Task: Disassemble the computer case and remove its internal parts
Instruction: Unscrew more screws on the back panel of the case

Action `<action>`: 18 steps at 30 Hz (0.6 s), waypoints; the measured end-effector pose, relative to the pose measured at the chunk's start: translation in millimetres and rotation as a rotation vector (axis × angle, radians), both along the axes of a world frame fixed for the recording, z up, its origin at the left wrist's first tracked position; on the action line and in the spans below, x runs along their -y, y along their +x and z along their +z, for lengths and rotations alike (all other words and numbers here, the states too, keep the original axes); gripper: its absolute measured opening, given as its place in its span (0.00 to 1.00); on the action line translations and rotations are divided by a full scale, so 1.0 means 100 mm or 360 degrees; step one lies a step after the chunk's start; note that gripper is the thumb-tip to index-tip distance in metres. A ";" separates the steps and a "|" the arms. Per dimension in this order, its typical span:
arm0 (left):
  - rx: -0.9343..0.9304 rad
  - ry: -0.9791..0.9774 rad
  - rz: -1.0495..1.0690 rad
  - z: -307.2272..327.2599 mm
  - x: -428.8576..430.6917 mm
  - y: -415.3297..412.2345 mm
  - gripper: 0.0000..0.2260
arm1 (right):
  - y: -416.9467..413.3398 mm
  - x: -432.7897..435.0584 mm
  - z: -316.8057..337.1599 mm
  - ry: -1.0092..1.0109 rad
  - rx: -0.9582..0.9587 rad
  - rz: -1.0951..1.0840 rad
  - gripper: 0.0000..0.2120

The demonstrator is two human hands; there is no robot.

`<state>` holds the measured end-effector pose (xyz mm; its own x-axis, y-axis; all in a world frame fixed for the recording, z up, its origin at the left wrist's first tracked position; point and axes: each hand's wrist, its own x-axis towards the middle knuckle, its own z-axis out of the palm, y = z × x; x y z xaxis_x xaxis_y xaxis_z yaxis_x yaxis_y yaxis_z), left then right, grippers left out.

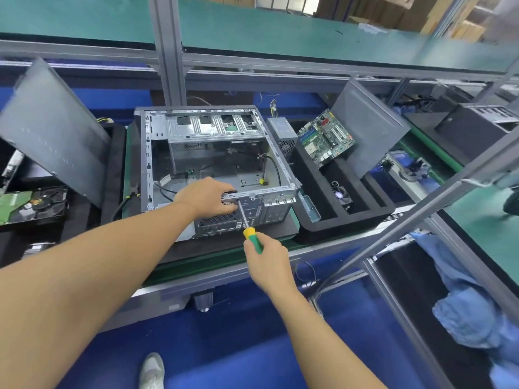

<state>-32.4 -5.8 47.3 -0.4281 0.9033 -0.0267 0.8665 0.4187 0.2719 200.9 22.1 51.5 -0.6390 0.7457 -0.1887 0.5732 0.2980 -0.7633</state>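
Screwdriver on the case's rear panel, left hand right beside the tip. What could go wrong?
1. The screwdriver tip works right by the left hand gripping the computer case; a slip could jab the fingers.
2. The rear panel faces the bench edge, so a freed screw may fall off.

Glossy blue floor (238, 346) near. Grey aluminium-profile workbench post (165, 51) rises centre-left, carrying a long green-matted upper shelf (280, 29) across the far side. Brown cardboard boxes (393, 12) stacked far right. Crumpled blue cloth (463, 304) near right.
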 end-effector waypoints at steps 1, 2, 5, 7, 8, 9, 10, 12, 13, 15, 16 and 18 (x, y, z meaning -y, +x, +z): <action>-0.0002 -0.0001 0.0003 0.00 0.00 0.00 0.24 | -0.01 -0.05 0.02 -0.0503 -0.0191 -0.0182 0.13; -0.0004 -0.0003 0.0004 0.00 0.00 0.00 0.24 | 0.00 -0.10 0.04 -0.1042 -0.0369 -0.0345 0.14; -0.0024 0.0007 -0.0016 0.01 0.00 0.00 0.24 | 0.07 -0.17 0.08 -0.2096 -0.0754 -0.0467 0.16; -0.0048 0.0013 -0.0021 0.01 0.00 0.00 0.24 | 0.08 -0.16 0.07 -0.2321 -0.0808 -0.0409 0.16; -0.0052 0.0011 -0.0019 0.01 0.01 0.00 0.25 | 0.07 -0.14 0.06 -0.2372 -0.0805 -0.0373 0.16; -0.0054 0.0006 -0.0016 0.01 0.01 -0.01 0.25 | 0.06 -0.12 0.04 -0.2390 -0.0796 -0.0341 0.16; -0.0059 -0.0001 -0.0014 0.01 0.01 0.00 0.25 | 0.05 -0.10 0.03 -0.2374 -0.0784 -0.0317 0.16; -0.0066 -0.0005 -0.0019 0.01 0.00 0.00 0.25 | 0.03 -0.09 0.00 -0.2241 -0.0750 -0.0304 0.16; -0.0066 0.0002 -0.0021 0.01 0.00 0.00 0.25 | 0.02 -0.09 -0.02 -0.2115 -0.0726 -0.0301 0.16; -0.0065 0.0007 -0.0014 0.01 0.00 0.00 0.25 | 0.01 -0.09 -0.04 -0.1742 -0.0621 -0.0279 0.15; -0.0068 0.0005 -0.0008 0.01 0.00 0.01 0.25 | 0.00 -0.08 -0.04 -0.1511 -0.0534 -0.0263 0.14; -0.0078 0.0003 -0.0004 0.01 0.00 0.01 0.24 | -0.01 -0.05 0.00 -0.1010 -0.0308 -0.0211 0.14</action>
<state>-31.3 -5.9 48.7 -0.4264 0.9045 -0.0040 0.8799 0.4158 0.2298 199.9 27.3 51.8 -0.6164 0.6025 -0.5071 0.4090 -0.3053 -0.8599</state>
